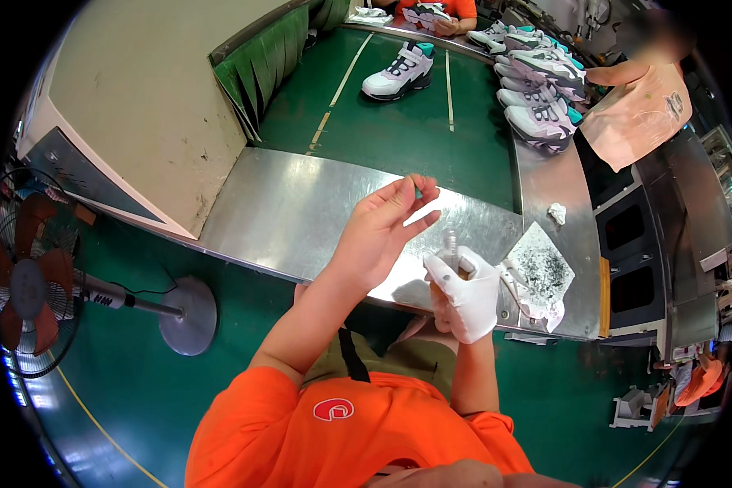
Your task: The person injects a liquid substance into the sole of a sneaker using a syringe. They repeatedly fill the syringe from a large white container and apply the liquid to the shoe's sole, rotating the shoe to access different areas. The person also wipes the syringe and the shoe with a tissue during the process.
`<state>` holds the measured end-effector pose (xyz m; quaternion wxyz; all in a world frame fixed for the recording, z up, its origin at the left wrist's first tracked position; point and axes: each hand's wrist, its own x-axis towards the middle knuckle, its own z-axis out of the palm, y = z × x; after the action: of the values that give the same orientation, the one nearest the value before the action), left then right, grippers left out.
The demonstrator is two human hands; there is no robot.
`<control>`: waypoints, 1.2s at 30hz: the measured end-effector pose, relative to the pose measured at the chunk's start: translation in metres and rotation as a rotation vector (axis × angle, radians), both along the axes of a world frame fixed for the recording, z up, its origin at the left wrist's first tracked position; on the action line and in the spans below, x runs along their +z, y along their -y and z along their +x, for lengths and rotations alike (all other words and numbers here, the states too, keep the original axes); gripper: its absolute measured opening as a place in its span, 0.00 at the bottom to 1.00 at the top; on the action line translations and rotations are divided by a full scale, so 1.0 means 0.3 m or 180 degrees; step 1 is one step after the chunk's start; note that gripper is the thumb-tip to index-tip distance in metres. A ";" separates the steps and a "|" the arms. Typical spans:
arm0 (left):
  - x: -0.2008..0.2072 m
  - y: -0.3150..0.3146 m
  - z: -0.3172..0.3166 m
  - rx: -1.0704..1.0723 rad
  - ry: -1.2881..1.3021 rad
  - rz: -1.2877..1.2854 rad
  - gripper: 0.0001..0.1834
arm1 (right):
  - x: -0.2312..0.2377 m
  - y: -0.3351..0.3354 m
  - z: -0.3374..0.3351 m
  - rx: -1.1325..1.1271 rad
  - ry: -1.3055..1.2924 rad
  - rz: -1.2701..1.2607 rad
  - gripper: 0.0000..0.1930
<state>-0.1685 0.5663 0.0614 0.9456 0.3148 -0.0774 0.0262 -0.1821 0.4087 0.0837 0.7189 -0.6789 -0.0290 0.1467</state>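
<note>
My left hand (386,224) is bare and raised over the metal edge of the work table. Its thumb and forefinger are pinched together; a tiny greenish spot shows at the tips, but I cannot make out what it is. A white glove covers my right hand (468,297), which is closed around a small clear bottle-like thing (450,240) that sticks up above the fingers. Most of that thing is hidden by the glove. To the right of the glove lies a white sheet (542,268) with black specks, partly over a crumpled white cloth (549,311).
A white and lilac shoe (398,71) stands on the green conveyor belt (382,134). Several similar shoes (541,122) are stacked along the right ledge. A beige machine (154,98) with green flaps is at left, above a floor fan (31,289). Two people work beyond the belt.
</note>
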 end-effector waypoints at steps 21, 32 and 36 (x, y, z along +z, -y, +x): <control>-0.078 0.099 -0.019 0.0255 -0.0255 -0.0024 0.09 | -0.001 -0.027 0.100 0.0071 0.0051 0.1116 0.05; -0.018 0.043 0.002 0.0288 -0.0239 -0.0044 0.10 | -0.075 -0.022 0.125 0.0244 0.0461 -0.0210 0.09; -0.025 0.027 0.003 0.0278 -0.0166 -0.0118 0.11 | -0.030 -0.034 0.105 0.0145 0.0249 0.0118 0.09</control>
<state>-0.1677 0.5582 0.0540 0.9510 0.3009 -0.0384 0.0606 -0.1505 0.4189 0.0746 0.7261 -0.6698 -0.0753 0.1358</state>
